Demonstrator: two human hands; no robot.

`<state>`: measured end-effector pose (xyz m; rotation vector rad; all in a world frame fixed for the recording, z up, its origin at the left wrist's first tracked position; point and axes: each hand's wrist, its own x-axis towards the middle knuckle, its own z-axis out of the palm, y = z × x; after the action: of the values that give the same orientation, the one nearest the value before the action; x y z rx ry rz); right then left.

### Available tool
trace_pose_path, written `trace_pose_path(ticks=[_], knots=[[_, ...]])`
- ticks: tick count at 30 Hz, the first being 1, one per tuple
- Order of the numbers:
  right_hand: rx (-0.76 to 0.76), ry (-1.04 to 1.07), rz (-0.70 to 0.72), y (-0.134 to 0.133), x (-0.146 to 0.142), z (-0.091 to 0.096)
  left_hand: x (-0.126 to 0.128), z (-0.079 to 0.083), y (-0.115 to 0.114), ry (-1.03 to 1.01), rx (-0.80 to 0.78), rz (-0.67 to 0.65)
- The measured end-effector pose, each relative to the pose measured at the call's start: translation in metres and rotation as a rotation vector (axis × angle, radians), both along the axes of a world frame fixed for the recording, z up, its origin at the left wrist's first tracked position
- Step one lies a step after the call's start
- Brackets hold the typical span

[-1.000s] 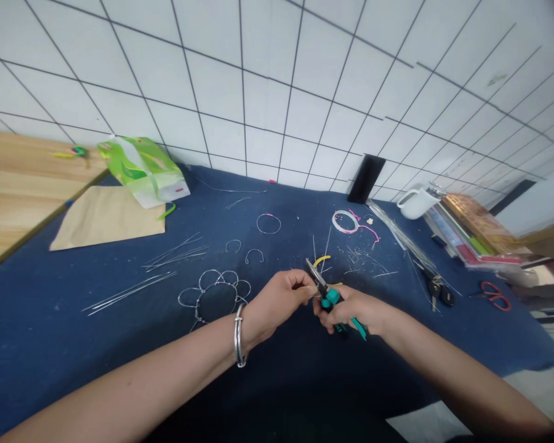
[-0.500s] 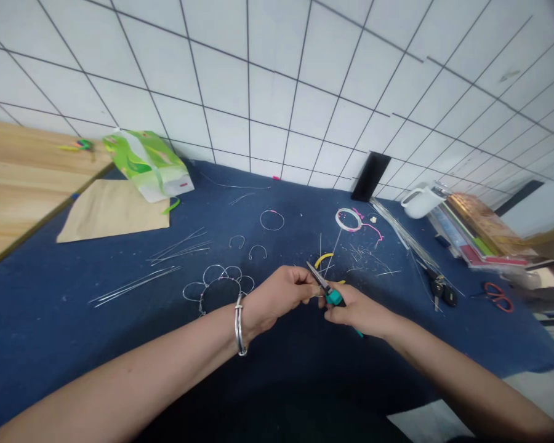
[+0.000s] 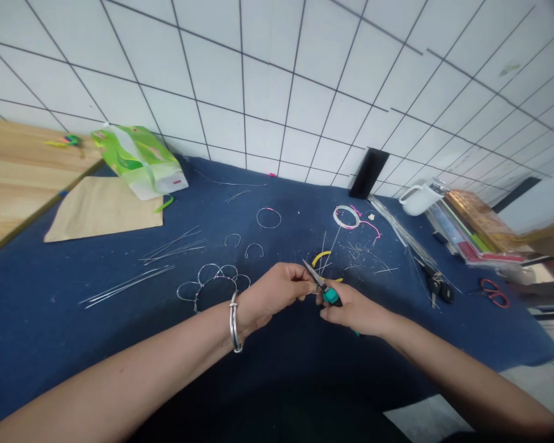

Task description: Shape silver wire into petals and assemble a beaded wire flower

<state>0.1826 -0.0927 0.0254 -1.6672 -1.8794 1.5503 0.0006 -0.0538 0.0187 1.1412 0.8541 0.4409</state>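
Observation:
My right hand (image 3: 351, 307) is closed around long-nose pliers (image 3: 329, 294) with teal and black handles, their narrow jaws pointing up and left. My left hand (image 3: 281, 288) is closed in a pinch just left of the pliers, its fingertips nearly meeting those of the right hand. Between the two hands shows a thin bit of wire, mostly hidden by the fingers. Behind the pliers lies a yellow-handled tool (image 3: 322, 256), partly covered. Left of my left wrist, a wire piece with petal-like loops (image 3: 209, 275) lies partly behind the forearm.
On the blue cloth (image 3: 277, 363) lie a wire ring (image 3: 268, 218), two small wire arcs (image 3: 253, 250), straight wires (image 3: 127, 288), a white spool (image 3: 346, 217), keys (image 3: 438, 289) and red-handled scissors (image 3: 495, 293). A white mug (image 3: 420, 198) and stacked books (image 3: 475, 227) stand right; a green bag (image 3: 138, 157) left.
The whole view has shifted slightly, so things appear a little further left and up. Both hands keep nearly the same pose, the pliers still in the right one.

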Motion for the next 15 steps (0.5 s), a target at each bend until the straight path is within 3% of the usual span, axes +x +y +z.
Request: trace_pose_path(ticks=[8,15], knots=[[0.062,-0.05,0.01,-0.0007,-0.001,-0.0037,-0.0006,-0.0013,0.0017,0.0,-0.006,0.0],[0.208,-0.177,0.035,0.0012,-0.003,-0.0067,-0.0022,-0.0018,0.0043,0.024,0.002,-0.005]])
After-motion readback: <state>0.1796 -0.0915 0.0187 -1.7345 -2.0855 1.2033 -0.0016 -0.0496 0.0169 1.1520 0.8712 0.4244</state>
